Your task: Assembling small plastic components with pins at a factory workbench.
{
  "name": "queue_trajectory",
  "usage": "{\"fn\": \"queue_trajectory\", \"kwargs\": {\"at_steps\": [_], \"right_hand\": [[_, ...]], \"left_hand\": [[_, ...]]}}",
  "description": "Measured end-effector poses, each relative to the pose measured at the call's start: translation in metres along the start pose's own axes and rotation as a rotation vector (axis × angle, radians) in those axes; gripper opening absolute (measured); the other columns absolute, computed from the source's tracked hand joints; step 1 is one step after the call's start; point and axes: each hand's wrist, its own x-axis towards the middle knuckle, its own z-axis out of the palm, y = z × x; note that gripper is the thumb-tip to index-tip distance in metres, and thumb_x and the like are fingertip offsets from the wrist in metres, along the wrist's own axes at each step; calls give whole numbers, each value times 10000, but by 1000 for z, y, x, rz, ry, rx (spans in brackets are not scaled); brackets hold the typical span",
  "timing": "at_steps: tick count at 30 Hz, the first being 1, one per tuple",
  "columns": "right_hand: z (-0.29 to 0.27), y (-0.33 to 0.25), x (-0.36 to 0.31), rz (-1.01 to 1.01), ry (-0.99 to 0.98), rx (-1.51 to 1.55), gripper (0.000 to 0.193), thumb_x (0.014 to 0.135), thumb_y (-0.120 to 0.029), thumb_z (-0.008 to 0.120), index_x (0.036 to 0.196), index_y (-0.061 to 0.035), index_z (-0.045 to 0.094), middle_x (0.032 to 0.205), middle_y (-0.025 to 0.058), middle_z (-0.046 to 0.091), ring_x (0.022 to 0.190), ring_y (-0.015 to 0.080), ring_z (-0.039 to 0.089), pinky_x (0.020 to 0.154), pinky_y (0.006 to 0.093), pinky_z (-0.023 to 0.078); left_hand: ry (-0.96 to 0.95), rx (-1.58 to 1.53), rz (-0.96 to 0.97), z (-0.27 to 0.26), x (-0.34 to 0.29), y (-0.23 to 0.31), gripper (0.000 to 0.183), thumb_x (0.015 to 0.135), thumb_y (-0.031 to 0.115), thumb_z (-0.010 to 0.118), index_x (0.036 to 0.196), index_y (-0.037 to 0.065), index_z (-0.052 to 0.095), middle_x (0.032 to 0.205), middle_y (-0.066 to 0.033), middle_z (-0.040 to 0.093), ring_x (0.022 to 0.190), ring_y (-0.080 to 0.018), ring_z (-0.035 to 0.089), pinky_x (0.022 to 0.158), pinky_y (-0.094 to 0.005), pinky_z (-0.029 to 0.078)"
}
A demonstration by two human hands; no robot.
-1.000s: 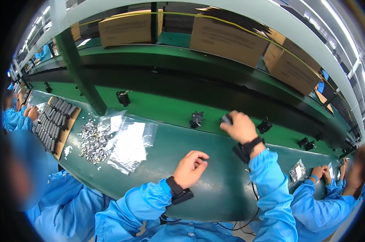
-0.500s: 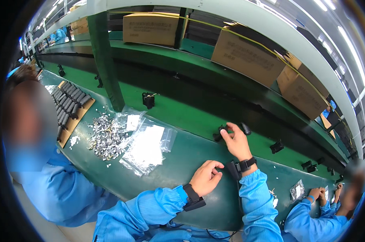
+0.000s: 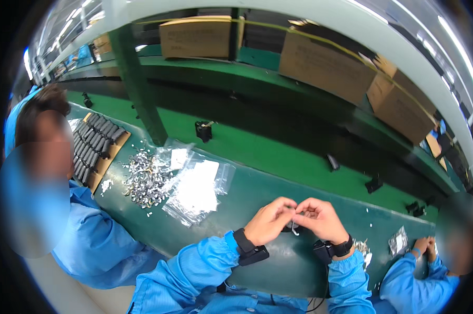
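Observation:
My left hand and my right hand meet over the green table, fingertips pinched together around a small black part. A thin white strip hangs from it below the fingers. Most of the part is hidden by my fingers, so its exact kind does not show. To the left of my hands lie clear plastic bags with white contents, beside a heap of small metallic pieces.
Beyond the table runs a green conveyor belt carrying black parts. A cardboard tray holds rows of black cylindrical pieces. One co-worker sits at left, another at right. Cardboard boxes stand on the shelf.
My right hand has drawn back from the belt to my left hand, bringing the black part over the table. Both hands now pinch at it.

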Motion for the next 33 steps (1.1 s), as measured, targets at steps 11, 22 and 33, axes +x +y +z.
{"fn": "queue_trajectory", "kwargs": {"at_steps": [11, 22, 33], "right_hand": [[-2, 26, -70, -172, 616, -338, 200, 972, -160, 739, 1067, 13, 704, 1100, 93, 700, 855, 110, 682, 657, 227, 534], [27, 17, -74, -406, 488, -452, 177, 789, -58, 847, 937, -56, 750, 923, 76, 692, 699, 235, 672, 589, 321, 552], [23, 16, -71, -507, 475, -675, 237, 739, -26, 859, 953, -71, 766, 928, 46, 651, 782, 229, 650, 632, 336, 537]], "left_hand": [[132, -180, -80, 38, -25, 15, 249, 1020, -72, 535, 1250, 2, 473, 1193, -111, 592, 1084, -181, 676, 924, -372, 644], [77, 208, 102, 46, -35, 13, 133, 986, 23, 673, 1099, -42, 645, 1108, -123, 635, 959, -176, 711, 757, -284, 620], [45, 52, 58, 50, -35, 19, 151, 1052, 45, 573, 1122, -73, 635, 1148, -146, 621, 996, -167, 677, 868, -309, 619]]}}
